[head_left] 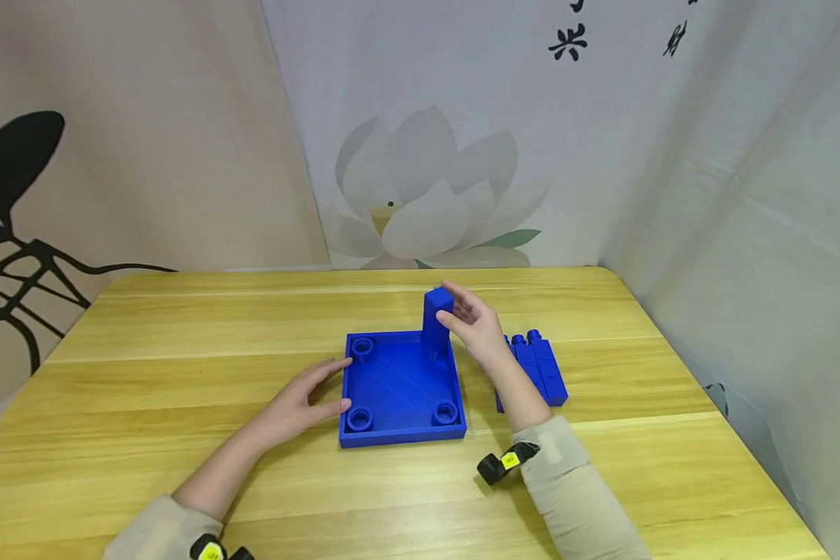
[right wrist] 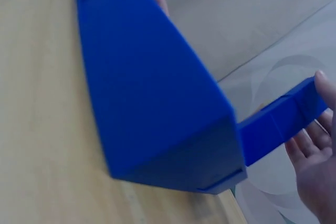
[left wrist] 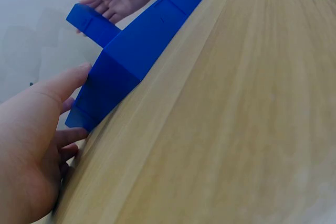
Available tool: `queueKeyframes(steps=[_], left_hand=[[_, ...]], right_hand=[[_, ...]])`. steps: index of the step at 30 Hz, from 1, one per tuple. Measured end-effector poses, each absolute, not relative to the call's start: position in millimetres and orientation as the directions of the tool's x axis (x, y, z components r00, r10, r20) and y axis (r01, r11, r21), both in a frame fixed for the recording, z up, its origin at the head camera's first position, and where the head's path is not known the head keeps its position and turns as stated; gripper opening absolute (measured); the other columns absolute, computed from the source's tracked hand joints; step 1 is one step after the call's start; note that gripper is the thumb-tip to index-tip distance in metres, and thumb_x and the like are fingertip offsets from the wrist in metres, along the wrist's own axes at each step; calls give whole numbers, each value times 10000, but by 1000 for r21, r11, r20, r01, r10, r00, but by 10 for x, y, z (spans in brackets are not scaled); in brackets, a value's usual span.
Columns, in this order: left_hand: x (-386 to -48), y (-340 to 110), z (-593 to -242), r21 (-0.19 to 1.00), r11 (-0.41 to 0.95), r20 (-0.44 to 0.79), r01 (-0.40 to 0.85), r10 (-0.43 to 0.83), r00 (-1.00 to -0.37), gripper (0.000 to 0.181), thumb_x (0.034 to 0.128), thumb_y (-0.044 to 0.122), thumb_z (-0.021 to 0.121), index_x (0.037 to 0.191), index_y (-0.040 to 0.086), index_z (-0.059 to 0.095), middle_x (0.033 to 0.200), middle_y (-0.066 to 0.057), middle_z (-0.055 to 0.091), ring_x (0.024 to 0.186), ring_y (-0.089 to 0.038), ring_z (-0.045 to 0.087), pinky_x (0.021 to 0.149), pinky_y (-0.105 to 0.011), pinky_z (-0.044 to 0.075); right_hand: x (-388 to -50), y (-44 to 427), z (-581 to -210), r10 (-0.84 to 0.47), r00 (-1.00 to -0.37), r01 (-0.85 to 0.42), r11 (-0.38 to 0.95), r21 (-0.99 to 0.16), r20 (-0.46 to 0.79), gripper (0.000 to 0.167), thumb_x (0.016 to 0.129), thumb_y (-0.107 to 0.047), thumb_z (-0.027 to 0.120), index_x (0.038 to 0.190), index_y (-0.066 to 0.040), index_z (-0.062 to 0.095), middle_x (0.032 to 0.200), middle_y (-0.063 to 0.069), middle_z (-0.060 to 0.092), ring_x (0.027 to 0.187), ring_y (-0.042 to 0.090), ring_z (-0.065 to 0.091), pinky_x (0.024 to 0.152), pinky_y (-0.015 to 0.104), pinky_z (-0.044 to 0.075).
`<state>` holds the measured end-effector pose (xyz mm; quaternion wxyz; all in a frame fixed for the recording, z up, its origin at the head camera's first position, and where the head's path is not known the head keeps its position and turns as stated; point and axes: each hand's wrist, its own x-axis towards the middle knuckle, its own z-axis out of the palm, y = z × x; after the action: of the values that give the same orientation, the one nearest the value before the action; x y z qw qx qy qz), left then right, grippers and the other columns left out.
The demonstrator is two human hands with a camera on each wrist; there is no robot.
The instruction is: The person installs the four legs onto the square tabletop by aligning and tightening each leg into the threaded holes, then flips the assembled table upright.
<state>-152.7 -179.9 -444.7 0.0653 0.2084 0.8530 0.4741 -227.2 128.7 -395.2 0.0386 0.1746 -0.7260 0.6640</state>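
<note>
Beige sleeves (head_left: 581, 490) — hands (head_left: 308, 400) (head_left: 481, 334) touching blue tray (head_left: 399, 389), holding post (head_left: 434, 330).

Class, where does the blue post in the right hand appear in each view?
Head: the post stands near centre, at the tray's back right corner.
Left wrist: the post is upper left.
Right wrist: the post is right of centre.
Shared landmark: the blue tray.
</note>
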Motion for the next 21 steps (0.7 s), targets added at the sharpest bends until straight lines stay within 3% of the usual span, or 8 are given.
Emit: queueKeyframes(steps=[8,14,21], left_hand=[[-1534,-1796,-4453,832,461,99,308,424,-900,651,902,336,676,1459,134,407,1494,-253,285,1375,-442,208,1066,-598,218],[-1543,-1804,-4469,830,463,102,313,425,-899,645,903,335,675,1459,143,409,1495,-254,282,1375,-443,206,1064,-602,217],[-1534,-1801,-4458,832,456,106,316,428,-897,653,900,319,683,1459,125,406,1493,-261,280,1375,-444,204,1071,-591,212]], right_hand=[[-2288,1379,-3932,-288,-894,-366,31,-930,342,479,969,-84,572,1422,-14,435,1443,127,440,1322,218,399,1069,327,328],[-2294,1368,-3924,-253,-915,-338,58,-939,313,441,954,-65,588,1380,-3,492,1378,140,507,1183,265,504,980,327,430],[-2174,1275,-3793,-160,-942,-308,47,-950,297,424,916,18,616,1317,93,501,1253,212,574,1138,276,543,982,329,434]])
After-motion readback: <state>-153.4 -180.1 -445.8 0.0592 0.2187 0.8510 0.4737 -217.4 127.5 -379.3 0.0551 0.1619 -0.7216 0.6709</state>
